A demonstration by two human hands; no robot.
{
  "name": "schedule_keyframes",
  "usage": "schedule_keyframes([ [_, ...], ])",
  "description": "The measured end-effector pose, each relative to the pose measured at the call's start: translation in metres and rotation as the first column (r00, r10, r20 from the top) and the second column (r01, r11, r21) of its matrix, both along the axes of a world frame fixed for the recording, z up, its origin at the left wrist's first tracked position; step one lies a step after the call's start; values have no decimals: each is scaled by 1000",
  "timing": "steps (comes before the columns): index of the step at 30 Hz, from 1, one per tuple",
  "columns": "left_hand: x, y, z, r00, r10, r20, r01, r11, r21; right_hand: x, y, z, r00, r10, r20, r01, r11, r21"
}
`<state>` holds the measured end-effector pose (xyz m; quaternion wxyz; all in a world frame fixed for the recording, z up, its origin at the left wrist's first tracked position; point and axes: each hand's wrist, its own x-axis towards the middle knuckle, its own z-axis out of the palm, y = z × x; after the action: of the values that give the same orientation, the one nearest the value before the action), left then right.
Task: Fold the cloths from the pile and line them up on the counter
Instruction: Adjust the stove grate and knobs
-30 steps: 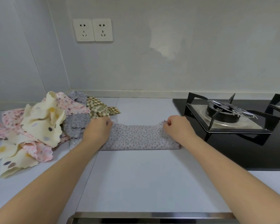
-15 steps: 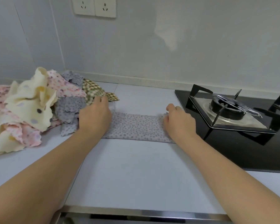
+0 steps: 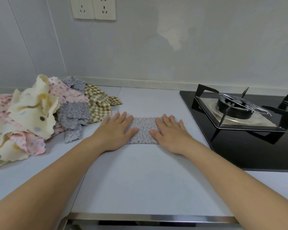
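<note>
Having uncurled since the earlier frame, the left hand (image 3: 114,131) and right hand (image 3: 170,133) are pressing, open and flat, on the folded grey cloth (image 3: 143,130) lying just left of the stove (image 3: 234,153).

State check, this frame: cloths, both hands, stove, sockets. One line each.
grey dotted cloth: folded into a strip, flat on the counter, under both hands
left hand: open, palm down on the strip's left end
right hand: open, palm down on its right end
pile of cloths: unfolded, crumpled heap
gas burner: no flame visible, nothing on it
wall sockets: nothing plugged in
</note>
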<state>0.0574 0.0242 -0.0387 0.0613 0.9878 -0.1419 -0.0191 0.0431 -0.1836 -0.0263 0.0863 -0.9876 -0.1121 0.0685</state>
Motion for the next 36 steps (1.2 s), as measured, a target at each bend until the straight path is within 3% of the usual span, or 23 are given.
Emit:
schedule_keyframes([
  [3, -3, 0, 2, 975, 70, 213, -57, 996, -67, -1, -4, 3, 956, -30, 293, 9, 997, 73],
  [5, -4, 1, 11, 905, 153, 397, -116, 986, -116, -1, -5, 8, 906, -71, 418, 27, 994, 110],
  [10, -6, 8, 29, 793, 241, 560, -28, 932, -361, 4, -11, 7, 910, -95, 403, 43, 990, 137],
  [13, -4, 11, 29, 788, 213, 577, 17, 931, -365, 3, -13, 11, 892, -115, 437, 13, 973, 229],
  [17, -4, 10, 23, 805, 56, 590, 157, 940, -304, 5, -12, 4, 946, -27, 323, -45, 976, 215],
  [22, -7, 5, 17, 840, -79, 537, 242, 940, -241, 10, -16, 4, 934, 8, 357, -131, 938, 320],
  [26, -9, 8, 21, 884, -93, 459, 248, 925, -288, 9, -16, 0, 975, 112, 194, -163, 949, 270],
  [30, -13, 8, 35, 980, -199, 20, 177, 812, -557, 11, -20, 3, 965, 67, 255, -161, 916, 368],
  [32, -11, 8, 36, 959, -263, -108, 187, 869, -459, 10, -23, 5, 960, 63, 272, -167, 909, 381],
  [36, -8, 4, 33, 963, -265, -46, 227, 894, -386, 11, -28, 2, 966, 127, 224, -206, 902, 380],
])
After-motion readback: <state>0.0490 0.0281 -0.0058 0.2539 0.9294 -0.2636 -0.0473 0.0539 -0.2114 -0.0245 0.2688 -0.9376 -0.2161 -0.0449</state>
